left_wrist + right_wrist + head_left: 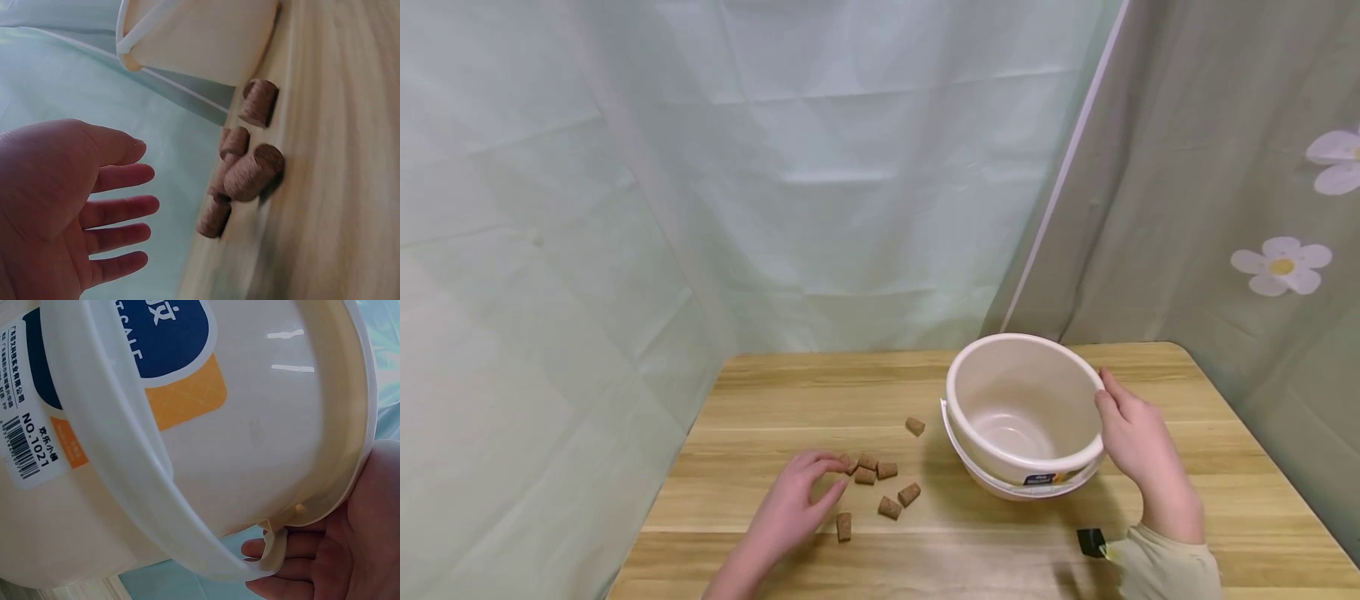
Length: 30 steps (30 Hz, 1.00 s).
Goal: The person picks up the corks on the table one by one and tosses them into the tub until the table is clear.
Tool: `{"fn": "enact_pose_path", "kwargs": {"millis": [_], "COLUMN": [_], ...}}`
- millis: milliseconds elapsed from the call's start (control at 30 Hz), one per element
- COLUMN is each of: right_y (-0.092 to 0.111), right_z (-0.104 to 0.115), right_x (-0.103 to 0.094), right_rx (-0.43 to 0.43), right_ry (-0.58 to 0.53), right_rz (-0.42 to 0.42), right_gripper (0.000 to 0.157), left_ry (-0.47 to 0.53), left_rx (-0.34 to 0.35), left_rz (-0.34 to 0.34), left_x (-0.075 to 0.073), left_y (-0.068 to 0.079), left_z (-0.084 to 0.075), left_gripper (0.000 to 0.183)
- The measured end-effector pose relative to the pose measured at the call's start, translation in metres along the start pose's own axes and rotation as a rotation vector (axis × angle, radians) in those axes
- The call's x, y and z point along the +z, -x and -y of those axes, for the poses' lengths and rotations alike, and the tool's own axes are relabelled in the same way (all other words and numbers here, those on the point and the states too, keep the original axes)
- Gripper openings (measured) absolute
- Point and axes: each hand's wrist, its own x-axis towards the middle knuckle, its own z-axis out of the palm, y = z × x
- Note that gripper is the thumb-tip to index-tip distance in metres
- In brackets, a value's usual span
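Observation:
A white plastic bucket (1026,400) has its mouth facing up on the right half of the table. My right hand (1138,437) grips its right rim, thumb over the edge. In the right wrist view, fingers (294,570) curl behind the end of the bucket's handle (125,456). Several brown corks lie loose on the wood, among them a clustered cork (865,476) and a nearer cork (844,527). Over the left end of the cluster reaches my left hand (797,496), fingers apart and holding nothing. The left wrist view shows the gap between these fingers and a cork (255,174).
One cork (915,426) lies farther back, left of the bucket. A small black block (1092,542) is beside the right sleeve (1168,567). Behind the wooden table (820,392) hang a pale green curtain (850,208) and a grey flowered curtain (1187,192).

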Motion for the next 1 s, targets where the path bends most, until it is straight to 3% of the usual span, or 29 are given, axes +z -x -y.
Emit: {"fn": "enact_pose_path", "kwargs": {"millis": [400, 600, 1000], "right_y": [0.000, 0.000, 0.000], "right_z": [0.000, 0.000, 0.000], "right_x": [-0.001, 0.001, 0.001], "right_rx": [-0.004, -0.013, -0.015], "right_ry": [-0.001, 0.006, 0.000], "right_rz": [-0.009, -0.021, -0.019], "right_gripper": [0.063, 0.062, 0.063], "left_ry": [-0.090, -0.112, -0.152], "left_rx": [0.136, 0.147, 0.268], "left_rz": [0.023, 0.036, 0.010], "left_x": [-0.002, -0.002, -0.001], "left_y": [0.010, 0.014, 0.016], "left_z": [0.012, 0.014, 0.026], "left_gripper": [0.025, 0.028, 0.028]}}
